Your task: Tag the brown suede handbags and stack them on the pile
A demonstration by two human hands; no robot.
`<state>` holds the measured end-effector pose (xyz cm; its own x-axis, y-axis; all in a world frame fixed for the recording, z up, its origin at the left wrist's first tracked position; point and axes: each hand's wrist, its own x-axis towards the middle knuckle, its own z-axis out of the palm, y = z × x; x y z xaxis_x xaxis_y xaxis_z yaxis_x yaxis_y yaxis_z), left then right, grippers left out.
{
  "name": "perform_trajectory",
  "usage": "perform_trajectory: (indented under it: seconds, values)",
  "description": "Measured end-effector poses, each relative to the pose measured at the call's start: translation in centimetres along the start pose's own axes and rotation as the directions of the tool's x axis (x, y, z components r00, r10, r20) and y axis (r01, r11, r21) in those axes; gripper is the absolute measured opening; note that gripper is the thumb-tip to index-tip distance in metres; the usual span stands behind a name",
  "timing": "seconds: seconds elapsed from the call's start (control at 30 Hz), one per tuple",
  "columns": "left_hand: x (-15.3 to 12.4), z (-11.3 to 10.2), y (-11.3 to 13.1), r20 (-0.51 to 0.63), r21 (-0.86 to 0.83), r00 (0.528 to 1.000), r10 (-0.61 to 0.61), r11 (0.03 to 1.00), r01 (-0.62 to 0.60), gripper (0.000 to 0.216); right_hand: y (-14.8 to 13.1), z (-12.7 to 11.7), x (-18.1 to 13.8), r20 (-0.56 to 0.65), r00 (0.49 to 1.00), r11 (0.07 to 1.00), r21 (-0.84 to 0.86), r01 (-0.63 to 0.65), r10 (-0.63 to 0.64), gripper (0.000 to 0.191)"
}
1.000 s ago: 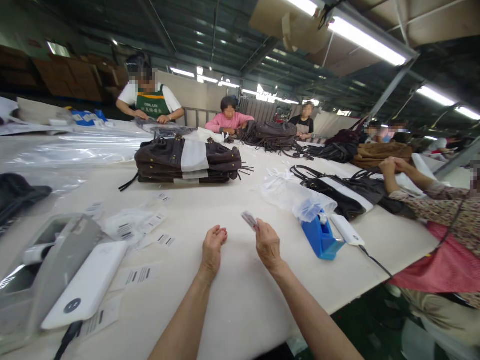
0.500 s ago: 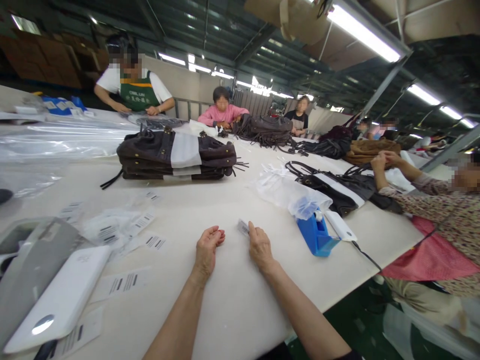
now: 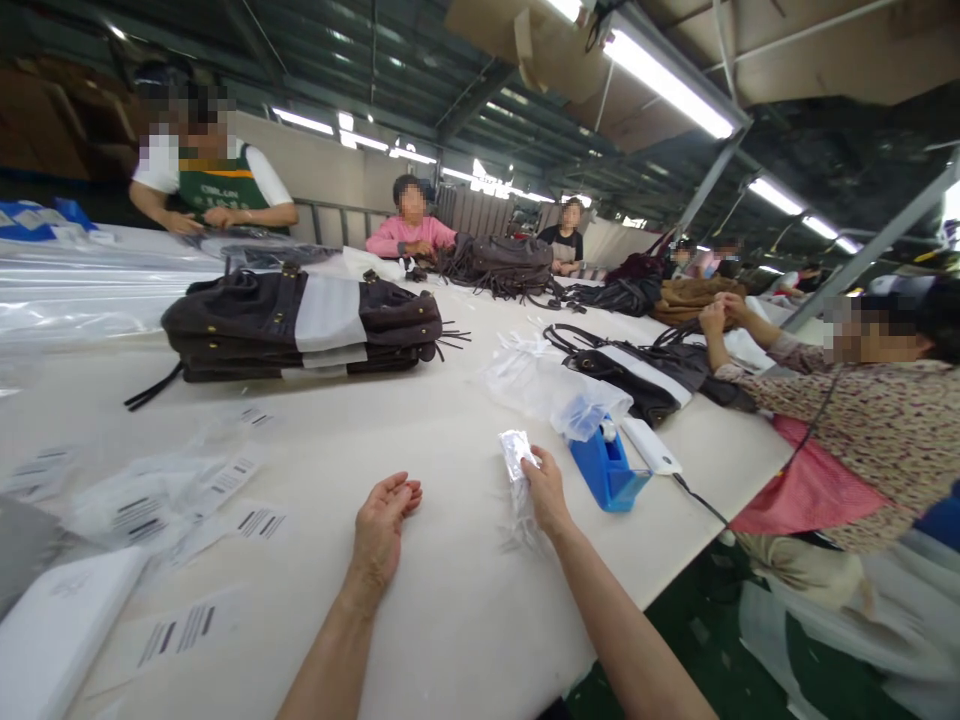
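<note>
My right hand (image 3: 547, 490) is closed on a small shiny plastic packet (image 3: 516, 452), pinched at its right edge. Pale, blurred strips trail below the packet toward the table; what they are I cannot make out. My left hand (image 3: 381, 522) hovers over the white table (image 3: 442, 600), palm turned inward, fingers loosely apart with nothing in them. To its left lie several clear plastic bags with printed labels (image 3: 150, 505). Right of my right hand stands a blue tape dispenser (image 3: 609, 470), with a translucent plastic bag (image 3: 540, 385) lying behind it.
Stacked dark brown handbags (image 3: 247, 325) with white paper wraps sit further back. A white device (image 3: 652, 447) with a cable lies beside the dispenser, and another white device (image 3: 67, 630) is at lower left. A co-worker in a patterned top (image 3: 847, 440) works at right, others across the table.
The view has swung right and things shift left. My right hand has turned, and the packet in it now shows its shiny face. My left hand stays open and free.
</note>
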<state>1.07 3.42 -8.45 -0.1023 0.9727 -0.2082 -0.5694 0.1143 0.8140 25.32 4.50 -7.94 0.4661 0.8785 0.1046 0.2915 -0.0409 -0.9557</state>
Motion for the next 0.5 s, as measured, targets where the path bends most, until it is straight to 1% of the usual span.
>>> perform_trajectory:
  seconds: [0.03, 0.1, 0.17, 0.23, 0.3, 0.37, 0.43, 0.5]
  values:
    - [0.0, 0.0, 0.0, -0.001, 0.0, 1.0, -0.004, 1.0, 0.004, 0.044, 0.2, -0.8, 0.4, -0.046, 0.999, 1.0, -0.001, -0.015, 0.015, 0.048]
    - [0.1, -0.1, 0.0, -0.003, 0.004, 1.0, -0.006, 1.0, 0.006, 0.044, 0.6, -2.1, 0.9, -0.102, 0.995, 0.998, -0.062, 0.012, -0.018, 0.046]
    - [0.2, -0.2, -0.1, -0.005, 0.015, 1.0, -0.003, 1.0, 0.003, 0.043, 0.9, -3.0, 1.1, -0.108, 0.99, 0.957, -0.284, 0.059, -0.093, 0.039]
    - [0.2, -0.2, -0.1, -0.006, 0.024, 1.0, -0.006, 1.0, 0.006, 0.043, 1.0, -3.3, 0.9, -0.077, 0.99, 0.85, -0.524, 0.059, -0.116, 0.031]
    - [0.2, -0.2, -0.1, -0.006, 0.03, 1.0, -0.019, 0.999, 0.019, 0.044, 0.7, -3.1, 0.5, -0.051, 0.996, 0.713, -0.701, 0.015, -0.071, 0.026]
    - [0.2, -0.2, 0.0, -0.008, 0.031, 1.0, -0.029, 0.999, 0.029, 0.044, 0.3, -2.5, 0.1, -0.046, 0.999, 0.584, -0.811, -0.021, -0.028, 0.025]
    - [0.1, -0.1, 0.0, -0.01, 0.03, 1.0, -0.026, 0.999, 0.026, 0.044, -0.2, -2.1, -0.3, -0.032, 0.999, 0.44, -0.898, -0.021, -0.018, 0.026]
    - [0.1, -0.1, 0.1, -0.01, 0.028, 1.0, -0.021, 0.999, 0.021, 0.045, -0.6, -1.9, -0.6, -0.019, 0.999, 0.361, -0.932, 0.0, -0.051, 0.026]
